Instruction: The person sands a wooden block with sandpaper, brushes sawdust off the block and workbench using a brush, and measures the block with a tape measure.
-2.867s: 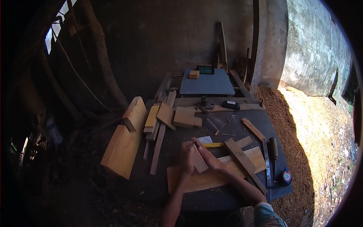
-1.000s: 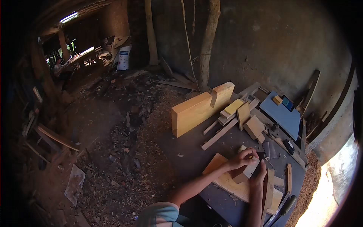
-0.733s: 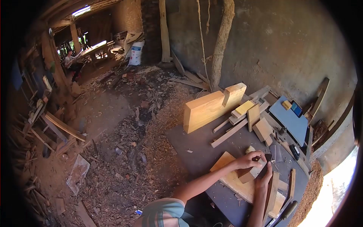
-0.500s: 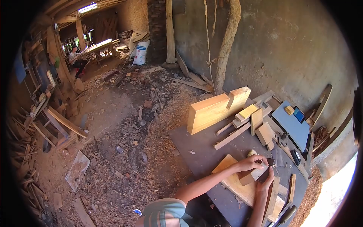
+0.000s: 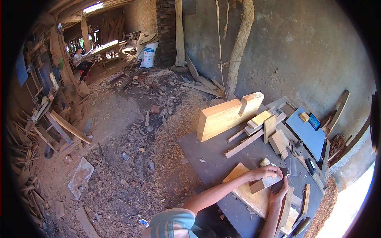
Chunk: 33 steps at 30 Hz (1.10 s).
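Observation:
Both hands meet over the near part of the dark table, around a folded sheet (image 5: 257, 187) with brown and dark faces and a pale grey one, which looks like sandpaper. My left hand (image 5: 266, 173) has its fingers curled over the sheet's upper edge. On the other side, my right hand (image 5: 280, 191) grips the sheet's dark end between thumb and fingers. Whether a block sits inside the fold I cannot tell. Beneath them lies a pale wooden board (image 5: 237, 174). A small rounded light piece (image 5: 264, 162) rests just beyond my left hand.
A large notched timber (image 5: 220, 118) stands on the table (image 5: 190, 147). Wood offcuts (image 5: 278, 141), a blue-grey panel (image 5: 304, 133) with a phone (image 5: 314, 121), and a black object (image 5: 310, 166) lie to the right. Wood strips flank my right forearm. A person (image 5: 79, 59) sits far back left.
My left fingers have shifted slightly right along the sheet and curled closer over it. My right hand has turned a little, its fingertips now nearer the left hand.

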Each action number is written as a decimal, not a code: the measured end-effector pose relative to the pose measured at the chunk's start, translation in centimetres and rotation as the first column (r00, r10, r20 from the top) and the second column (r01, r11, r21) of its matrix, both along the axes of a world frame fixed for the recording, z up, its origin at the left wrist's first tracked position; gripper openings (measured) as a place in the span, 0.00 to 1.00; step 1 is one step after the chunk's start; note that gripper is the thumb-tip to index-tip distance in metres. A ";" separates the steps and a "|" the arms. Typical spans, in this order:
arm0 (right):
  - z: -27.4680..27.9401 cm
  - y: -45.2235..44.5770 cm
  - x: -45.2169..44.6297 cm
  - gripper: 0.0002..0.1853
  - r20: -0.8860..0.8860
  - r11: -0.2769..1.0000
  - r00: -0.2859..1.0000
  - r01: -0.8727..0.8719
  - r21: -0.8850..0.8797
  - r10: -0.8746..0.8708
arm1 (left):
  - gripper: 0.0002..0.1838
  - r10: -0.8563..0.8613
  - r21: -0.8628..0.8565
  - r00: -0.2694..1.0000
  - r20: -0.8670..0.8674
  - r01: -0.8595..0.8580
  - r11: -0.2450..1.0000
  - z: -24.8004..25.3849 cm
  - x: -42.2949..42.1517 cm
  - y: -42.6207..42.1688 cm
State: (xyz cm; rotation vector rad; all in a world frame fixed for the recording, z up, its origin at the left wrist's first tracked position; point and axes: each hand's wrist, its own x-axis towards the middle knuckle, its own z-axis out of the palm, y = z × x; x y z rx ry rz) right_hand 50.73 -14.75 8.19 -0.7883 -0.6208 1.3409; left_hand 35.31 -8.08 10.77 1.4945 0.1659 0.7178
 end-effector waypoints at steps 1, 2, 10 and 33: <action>-0.1 0.1 0.1 0.25 -0.010 1.000 1.000 0.005 -0.002 -0.005 | 0.14 0.001 -0.003 1.000 0.004 -0.001 1.000 0.0 0.0 0.0; -0.3 0.2 0.1 0.25 -0.020 1.000 1.000 0.010 -0.006 -0.010 | 0.14 0.001 -0.006 1.000 0.008 -0.001 1.000 -0.1 0.0 -0.1; 0.7 -0.2 -0.4 0.24 -0.016 1.000 1.000 0.004 -0.014 -0.004 | 0.16 0.018 -0.014 1.000 -0.020 -0.018 1.000 0.2 0.3 -0.5; 1.3 -0.5 -0.9 0.25 -0.048 0.995 0.998 -0.039 -0.088 0.035 | 0.29 0.530 0.627 0.669 -0.521 -0.122 0.769 6.4 -0.2 -4.9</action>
